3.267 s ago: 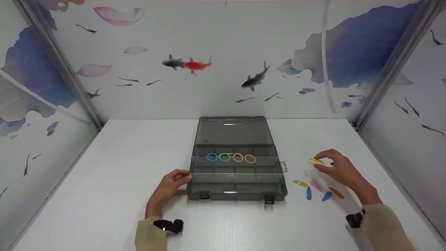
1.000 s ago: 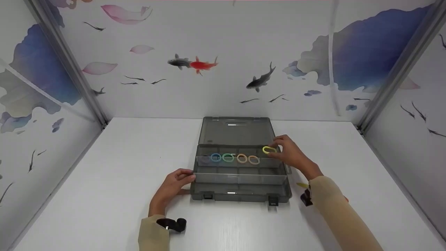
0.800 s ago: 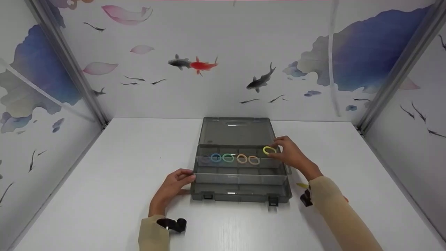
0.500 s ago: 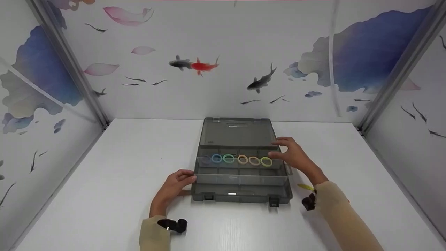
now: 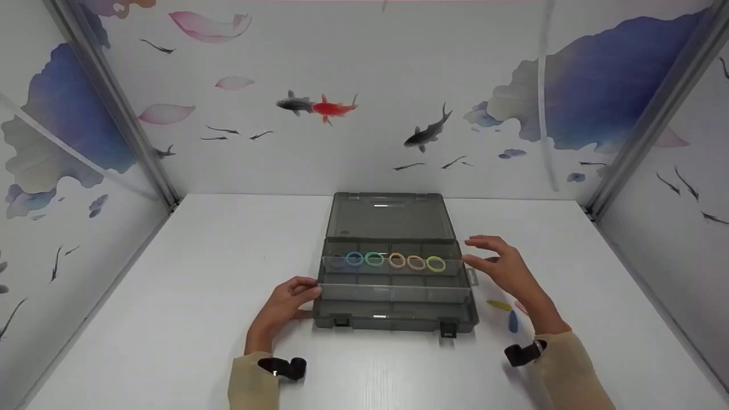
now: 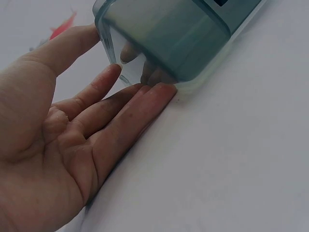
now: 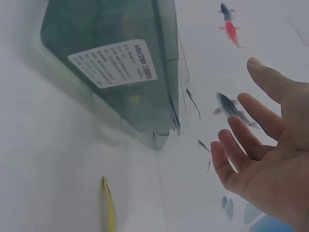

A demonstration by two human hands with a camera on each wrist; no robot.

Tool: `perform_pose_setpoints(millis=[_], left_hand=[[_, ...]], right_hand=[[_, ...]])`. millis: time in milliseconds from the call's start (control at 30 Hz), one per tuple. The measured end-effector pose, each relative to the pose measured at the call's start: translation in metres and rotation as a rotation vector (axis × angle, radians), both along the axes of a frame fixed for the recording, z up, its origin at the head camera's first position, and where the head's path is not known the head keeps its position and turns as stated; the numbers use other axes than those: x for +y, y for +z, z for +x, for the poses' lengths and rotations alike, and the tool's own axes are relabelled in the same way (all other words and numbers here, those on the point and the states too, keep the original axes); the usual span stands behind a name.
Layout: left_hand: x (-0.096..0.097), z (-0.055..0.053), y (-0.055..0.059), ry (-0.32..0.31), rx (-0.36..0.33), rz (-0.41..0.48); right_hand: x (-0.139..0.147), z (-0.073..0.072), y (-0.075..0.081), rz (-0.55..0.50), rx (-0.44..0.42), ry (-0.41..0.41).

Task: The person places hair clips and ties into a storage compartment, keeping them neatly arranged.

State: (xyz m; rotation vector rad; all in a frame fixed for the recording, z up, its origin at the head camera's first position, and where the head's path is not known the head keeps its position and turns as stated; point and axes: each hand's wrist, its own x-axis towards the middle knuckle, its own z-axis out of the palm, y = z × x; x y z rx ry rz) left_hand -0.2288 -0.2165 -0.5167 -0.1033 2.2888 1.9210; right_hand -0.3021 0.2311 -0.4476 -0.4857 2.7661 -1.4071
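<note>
Midway between the left and right edges of the white table (image 5: 376,373), a grey see-through box (image 5: 393,323) stands with its lid (image 5: 390,219) folded back toward the far edge. Inside, 6 rings form a row along the rear divider: from the left, a dark ring (image 5: 338,266) that shows faintly, a blue ring (image 5: 355,266), a green ring (image 5: 374,266), an orange ring (image 5: 397,268), a peach ring (image 5: 416,270) and a yellow ring (image 5: 435,271) at the right end.

The left hand (image 5: 285,302) touches the box's left side near its front corner; its fingers lie against the wall rather than clenching it. The right hand (image 5: 507,270) is free of any grip, its thumb and fingers spread apart just beside the box's right side.

Toward the table's right edge, near the box's front right corner, lie 3 clips: a yellow clip (image 5: 499,305), a blue clip (image 5: 514,322) and a pink clip (image 5: 520,307), the last partly covered by the right forearm. The right wrist view shows a white label (image 7: 113,63) on the box's side. Behind the far edge rises a wall (image 5: 364,159) painted with fish.
</note>
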Motion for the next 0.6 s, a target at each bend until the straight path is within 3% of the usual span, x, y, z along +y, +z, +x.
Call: perform_pose_setpoints(millis=[300,600], left_hand=[[0.001,0.002,0.001,0.013,0.003,-0.001],[0.002,0.002,0.001,0.005,0.007,-0.003]], right_hand=[[0.032,0.003,-0.009,0.030,-0.034,-0.003],[0.062,0.003,-0.024,0.104,-0.124,0.009]])
